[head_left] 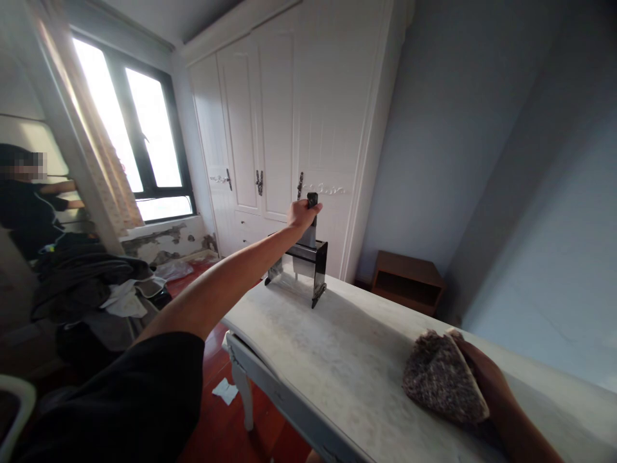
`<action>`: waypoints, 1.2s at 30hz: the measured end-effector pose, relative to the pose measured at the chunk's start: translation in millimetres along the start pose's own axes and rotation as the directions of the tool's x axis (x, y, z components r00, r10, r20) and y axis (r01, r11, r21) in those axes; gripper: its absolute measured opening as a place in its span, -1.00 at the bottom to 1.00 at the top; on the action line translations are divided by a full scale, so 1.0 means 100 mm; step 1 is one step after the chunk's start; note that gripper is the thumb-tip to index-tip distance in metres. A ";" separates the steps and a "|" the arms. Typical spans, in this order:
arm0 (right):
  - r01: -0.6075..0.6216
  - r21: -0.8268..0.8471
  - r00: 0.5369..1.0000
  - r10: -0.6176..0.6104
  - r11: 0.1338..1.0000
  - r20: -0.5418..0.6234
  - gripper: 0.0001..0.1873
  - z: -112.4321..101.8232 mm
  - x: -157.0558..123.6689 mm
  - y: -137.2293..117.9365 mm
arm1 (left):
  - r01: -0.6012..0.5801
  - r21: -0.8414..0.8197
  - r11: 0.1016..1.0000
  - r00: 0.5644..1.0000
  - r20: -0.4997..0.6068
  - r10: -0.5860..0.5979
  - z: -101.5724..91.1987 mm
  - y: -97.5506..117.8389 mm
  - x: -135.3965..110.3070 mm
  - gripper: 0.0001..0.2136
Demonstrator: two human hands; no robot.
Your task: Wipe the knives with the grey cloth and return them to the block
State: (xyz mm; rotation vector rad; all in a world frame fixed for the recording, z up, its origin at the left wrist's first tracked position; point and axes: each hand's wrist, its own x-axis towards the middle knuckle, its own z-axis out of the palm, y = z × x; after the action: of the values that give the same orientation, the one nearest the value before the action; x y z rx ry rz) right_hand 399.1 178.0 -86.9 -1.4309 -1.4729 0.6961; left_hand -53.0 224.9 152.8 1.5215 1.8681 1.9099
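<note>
My left arm stretches out over the far end of a white table (337,360). My left hand (301,213) is closed round the top of a black and metal stand-like object (308,260) that stands upright on the table. Near the table's right end my right hand (484,376) grips a grey speckled cloth or pad (441,379) and presses it against the dusty tabletop. Most of that hand's fingers are hidden behind the cloth.
A white wardrobe (289,128) fills the back wall, with a low wooden bedside cabinet (407,280) to its right. At left, a window (139,128), piled dark clothes (87,276), and another person (26,199). A paper scrap (225,390) lies on the red floor.
</note>
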 end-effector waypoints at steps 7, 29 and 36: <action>-0.084 0.075 0.996 0.082 0.994 0.040 -0.58 -0.03 -0.02 -0.08 | 0.032 -0.028 0.999 0.999 0.023 -0.032 -0.02 -0.18 -0.08 -0.72; -0.161 0.134 0.987 0.159 0.978 0.025 -0.67 0.02 -0.10 -0.28 | 0.022 0.019 1.000 0.986 0.166 -0.025 -0.03 -0.36 -0.40 -0.68; -0.307 0.143 0.952 0.302 0.941 0.052 -0.46 0.02 -0.03 -0.14 | -0.021 0.058 0.998 0.973 0.229 0.007 -0.10 -0.33 -0.37 -0.63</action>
State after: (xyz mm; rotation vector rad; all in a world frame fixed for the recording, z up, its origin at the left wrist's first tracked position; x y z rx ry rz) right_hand 390.5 172.8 -75.6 -1.5524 -1.2025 1.0009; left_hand -59.4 202.3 107.5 1.6948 1.8330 1.6155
